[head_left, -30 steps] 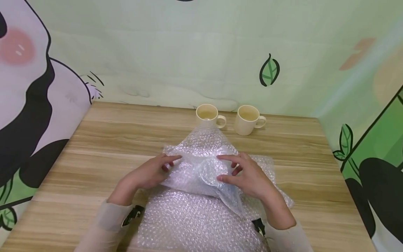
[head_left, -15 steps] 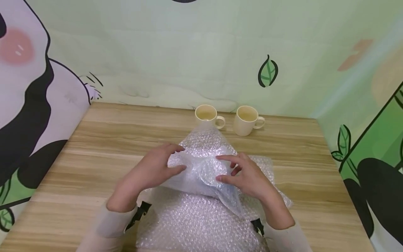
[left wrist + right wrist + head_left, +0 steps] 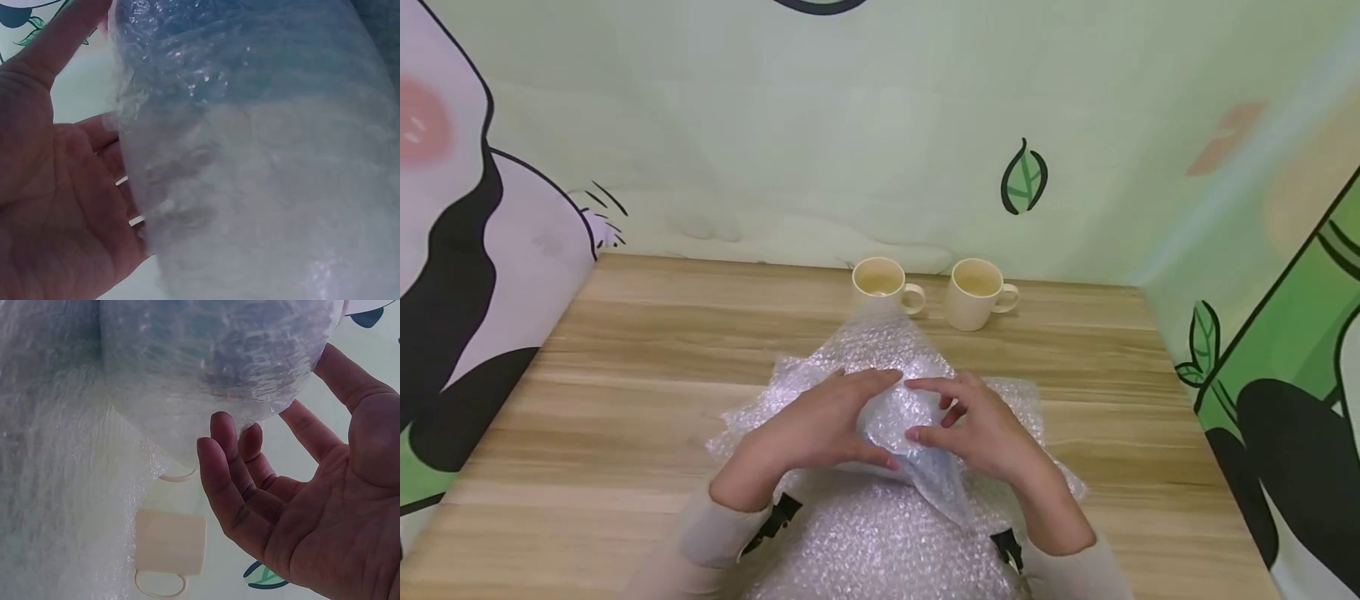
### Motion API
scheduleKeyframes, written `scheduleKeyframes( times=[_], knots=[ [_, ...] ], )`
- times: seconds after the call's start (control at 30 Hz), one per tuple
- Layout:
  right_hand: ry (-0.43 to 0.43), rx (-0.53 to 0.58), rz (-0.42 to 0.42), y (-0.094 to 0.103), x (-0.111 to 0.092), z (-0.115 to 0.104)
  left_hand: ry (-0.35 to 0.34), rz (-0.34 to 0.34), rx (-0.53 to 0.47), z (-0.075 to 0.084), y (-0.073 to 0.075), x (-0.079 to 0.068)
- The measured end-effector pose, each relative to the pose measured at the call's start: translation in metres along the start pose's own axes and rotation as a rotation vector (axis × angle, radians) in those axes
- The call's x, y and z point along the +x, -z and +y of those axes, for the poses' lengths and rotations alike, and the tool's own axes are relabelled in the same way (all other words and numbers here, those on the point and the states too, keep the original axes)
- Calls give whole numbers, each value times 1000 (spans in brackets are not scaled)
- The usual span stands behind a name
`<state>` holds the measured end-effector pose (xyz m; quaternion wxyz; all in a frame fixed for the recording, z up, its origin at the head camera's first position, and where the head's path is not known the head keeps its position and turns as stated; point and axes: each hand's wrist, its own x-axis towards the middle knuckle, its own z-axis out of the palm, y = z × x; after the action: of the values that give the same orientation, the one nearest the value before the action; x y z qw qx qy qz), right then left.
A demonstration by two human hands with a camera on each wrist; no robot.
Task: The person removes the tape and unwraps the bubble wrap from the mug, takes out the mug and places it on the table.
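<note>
A rounded bundle of bubble wrap (image 3: 897, 421) lies at the table's middle, on a larger spread of bubble wrap (image 3: 887, 542). My left hand (image 3: 820, 421) curves round its left side, thumb near and fingers on the far side. In the left wrist view, several fingers pass behind the clear wrap (image 3: 262, 156). My right hand (image 3: 988, 429) holds the bundle's right end between thumb and index finger; its other fingers curl loosely, as the right wrist view shows. Something bluish sits inside the layers, too blurred to name.
Two cream mugs, a left mug (image 3: 878, 279) and a right mug (image 3: 976, 293), stand at the back of the wooden table (image 3: 662, 333). A point of the wrap reaches up in front of the left mug. A printed cloth backdrop (image 3: 775, 125) rises behind the table.
My left hand has moved right and closed round the bundle, from the wrap's left edge toward my right hand. The right hand keeps its hold. The head view has shifted slightly.
</note>
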<state>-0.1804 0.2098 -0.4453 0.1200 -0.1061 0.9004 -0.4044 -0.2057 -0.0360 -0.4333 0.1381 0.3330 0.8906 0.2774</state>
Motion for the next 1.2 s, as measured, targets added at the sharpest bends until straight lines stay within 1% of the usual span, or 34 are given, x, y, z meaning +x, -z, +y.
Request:
scheduleKeyframes(
  times=[0.13,0.27,0.43,0.67,0.87,1.0,1.2],
  knots=[
    [3,-17,4,-2,0,-1,15,14,-5,-3,-1,1],
    [12,-31,1,-1,0,-2,46,-2,-1,-4,-1,1],
    [15,-36,2,0,-1,-3,59,-25,-14,-4,0,1],
    [19,-57,7,0,-2,-5,95,-23,-22,-4,0,0],
    [34,-105,17,0,-4,-5,132,-20,-30,-3,0,-1],
    [51,-123,24,0,-5,-6,136,-16,-24,-2,0,-1],
    [67,-120,22,1,-7,-8,137,-24,-33,-2,1,0]
  ],
)
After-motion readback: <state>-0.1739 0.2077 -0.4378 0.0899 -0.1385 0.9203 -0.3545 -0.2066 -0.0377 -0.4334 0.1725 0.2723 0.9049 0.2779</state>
